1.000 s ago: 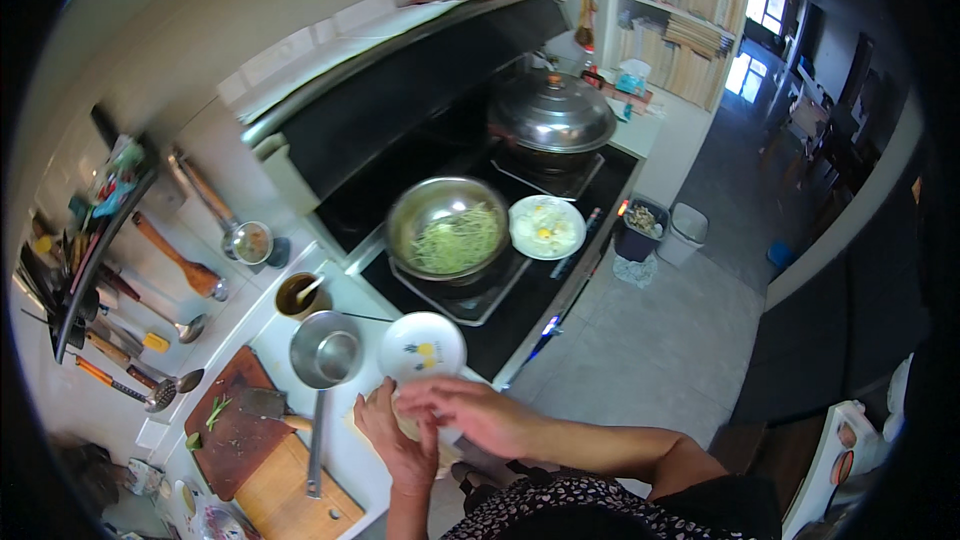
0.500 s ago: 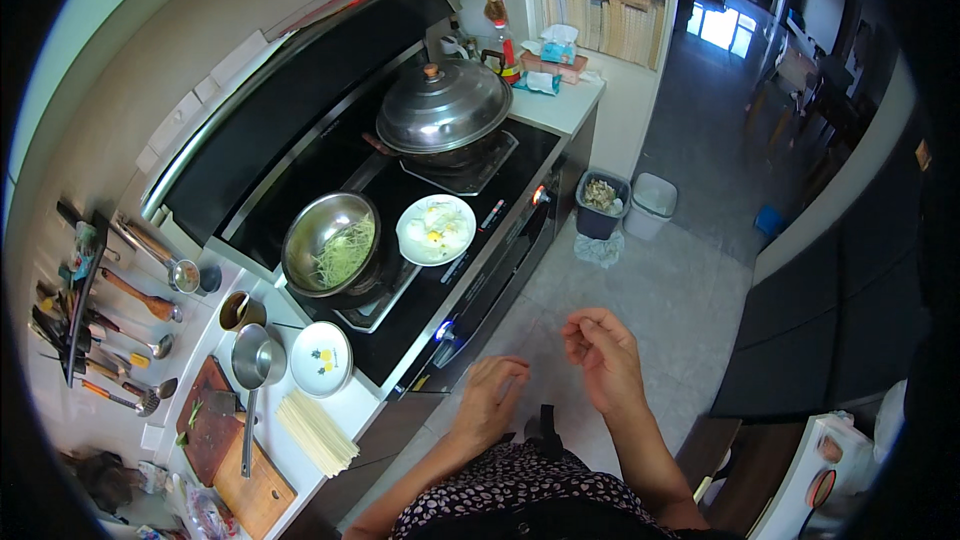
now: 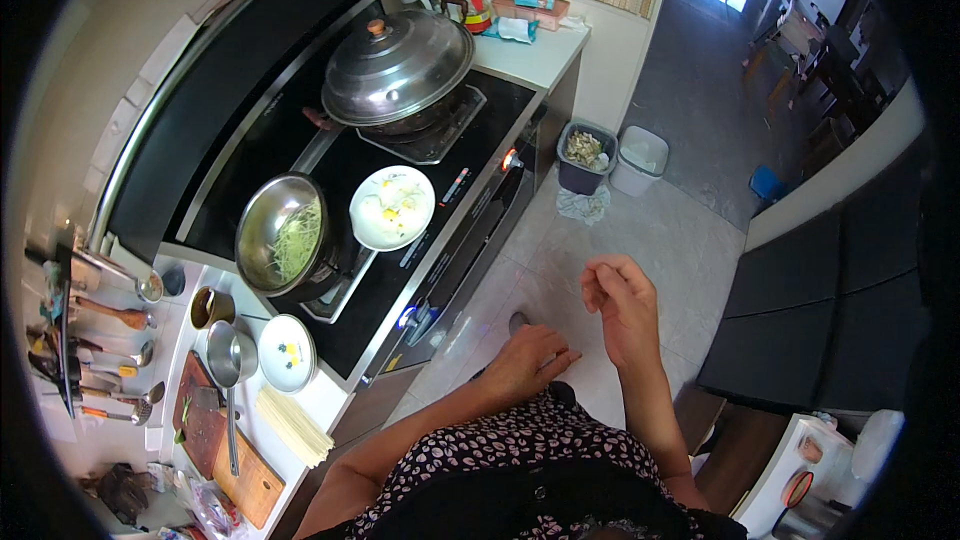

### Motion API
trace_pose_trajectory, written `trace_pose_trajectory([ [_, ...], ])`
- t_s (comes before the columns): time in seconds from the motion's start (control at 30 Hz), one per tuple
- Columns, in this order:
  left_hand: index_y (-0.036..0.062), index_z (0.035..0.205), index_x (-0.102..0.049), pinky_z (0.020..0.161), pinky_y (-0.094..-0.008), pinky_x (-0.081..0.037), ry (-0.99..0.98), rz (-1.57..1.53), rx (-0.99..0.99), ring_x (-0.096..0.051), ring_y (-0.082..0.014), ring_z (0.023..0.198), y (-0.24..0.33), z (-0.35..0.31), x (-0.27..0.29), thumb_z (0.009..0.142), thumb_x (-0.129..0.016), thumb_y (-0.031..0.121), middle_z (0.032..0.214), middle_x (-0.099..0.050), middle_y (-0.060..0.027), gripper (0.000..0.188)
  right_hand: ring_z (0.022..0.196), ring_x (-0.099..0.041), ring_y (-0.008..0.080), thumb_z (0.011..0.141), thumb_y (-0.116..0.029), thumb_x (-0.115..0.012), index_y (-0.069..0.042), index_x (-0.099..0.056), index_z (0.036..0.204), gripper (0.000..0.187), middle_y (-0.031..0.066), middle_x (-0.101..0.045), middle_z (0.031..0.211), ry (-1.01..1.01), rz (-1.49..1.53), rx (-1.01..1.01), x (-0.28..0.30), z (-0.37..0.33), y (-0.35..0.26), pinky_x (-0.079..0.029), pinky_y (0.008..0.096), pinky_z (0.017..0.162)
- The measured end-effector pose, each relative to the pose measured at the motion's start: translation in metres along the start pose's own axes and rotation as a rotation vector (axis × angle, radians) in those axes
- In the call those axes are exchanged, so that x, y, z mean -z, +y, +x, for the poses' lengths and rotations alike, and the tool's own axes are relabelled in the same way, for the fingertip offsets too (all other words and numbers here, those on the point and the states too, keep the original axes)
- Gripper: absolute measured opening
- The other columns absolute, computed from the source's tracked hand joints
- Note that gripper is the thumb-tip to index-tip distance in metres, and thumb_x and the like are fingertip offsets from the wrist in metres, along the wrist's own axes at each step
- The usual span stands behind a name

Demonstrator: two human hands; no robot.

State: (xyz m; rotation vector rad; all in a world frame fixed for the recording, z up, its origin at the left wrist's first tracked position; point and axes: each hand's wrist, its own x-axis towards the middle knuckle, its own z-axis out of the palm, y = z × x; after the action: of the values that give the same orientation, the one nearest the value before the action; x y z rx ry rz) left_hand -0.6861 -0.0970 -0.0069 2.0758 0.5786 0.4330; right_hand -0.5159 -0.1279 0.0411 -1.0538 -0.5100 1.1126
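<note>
My left hand (image 3: 532,362) is held low in front of the patterned apron (image 3: 500,440), its fingers loose and slightly apart, holding nothing. To its right, my right hand (image 3: 626,305) is raised over the floor with its fingers curled in toward the thumb. Nothing shows in it. Neither hand touches anything on the counter. Left of them on the black stove (image 3: 340,310), a steel pan (image 3: 250,230) holds pale green shreds (image 3: 297,243). Beside it sits a white bowl (image 3: 372,232) of cracked eggs, whites and yolks visible. A domed lid (image 3: 400,65) covers the wok at the back.
On the left counter lie dry noodles (image 3: 293,427), stacked plates (image 3: 287,365), a small saucepan (image 3: 229,353) and cutting boards (image 3: 245,480). Utensils hang on the wall. Two bins (image 3: 587,157) stand past the stove's far end. Dark cabinet fronts (image 3: 800,340) line the right side.
The view has shifted, with the stove sliding left and up. My left hand has moved to the right, nearer the right hand, which has risen slightly. The pan and bowl stay put on the stove.
</note>
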Motion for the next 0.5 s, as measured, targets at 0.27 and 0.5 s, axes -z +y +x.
trace_pose_trajectory([
  [0.27, -0.0006, 0.089, -0.063, 0.074, -0.0417, -0.047, 0.016, -0.036, 0.122, -0.059, -0.0331, 0.083, -0.025, 0.071, 0.038, 0.092, -0.063, 0.016, 0.084, -0.060, -0.0158, 0.017, 0.067, -0.061, 0.0156, 0.096, -0.025, -0.060, -0.004, -0.063, 0.094, 0.022, 0.0067, -0.065, 0.076, -0.066, -0.796, 0.159, 0.050, 0.211, 0.131, -0.046, 0.0260, 0.059],
  [0.5, -0.0016, 0.090, -0.064, 0.073, -0.0392, -0.050, 0.118, -0.036, 0.328, -0.063, -0.0311, 0.082, -0.063, 0.078, 0.047, 0.089, -0.066, 0.012, 0.088, -0.065, -0.0153, 0.014, 0.075, -0.067, 0.0205, 0.096, -0.028, -0.060, -0.005, -0.055, 0.110, 0.026, 0.0122, -0.068, 0.094, 0.113, -0.132, -0.510, 0.049, 0.364, 0.233, -0.054, 0.0329, 0.065],
])
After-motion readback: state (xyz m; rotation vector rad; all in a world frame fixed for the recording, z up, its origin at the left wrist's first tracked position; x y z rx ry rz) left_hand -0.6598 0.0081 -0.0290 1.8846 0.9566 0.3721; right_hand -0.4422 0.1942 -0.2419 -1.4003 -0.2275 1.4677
